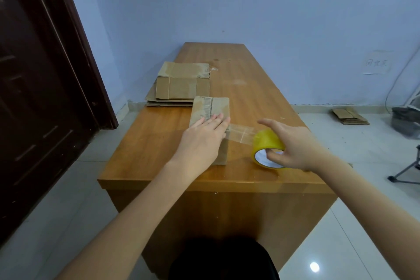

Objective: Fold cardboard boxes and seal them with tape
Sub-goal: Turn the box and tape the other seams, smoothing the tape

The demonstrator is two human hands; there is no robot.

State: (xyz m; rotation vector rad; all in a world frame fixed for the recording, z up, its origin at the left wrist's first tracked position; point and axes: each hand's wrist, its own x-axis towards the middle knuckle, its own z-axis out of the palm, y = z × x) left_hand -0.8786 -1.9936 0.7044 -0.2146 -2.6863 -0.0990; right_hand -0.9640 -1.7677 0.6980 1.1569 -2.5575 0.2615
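A small folded cardboard box [210, 109] stands on the wooden table [159, 138]. My left hand [202, 138] lies flat on its top with straight fingers, pressing near the right edge. A strip of clear tape [242, 134] stretches from the box's right edge to a yellow tape roll [267, 146]. My right hand [293, 146] holds that roll, thumb hooked in its white core, fingers over the outside, just right of the box.
A stack of flattened cardboard boxes [181, 84] lies at the table's left side behind the box. A dark door [41, 88] stands to the left. More flat cardboard [350, 116] lies on the floor at right, near a stand's legs [406, 173].
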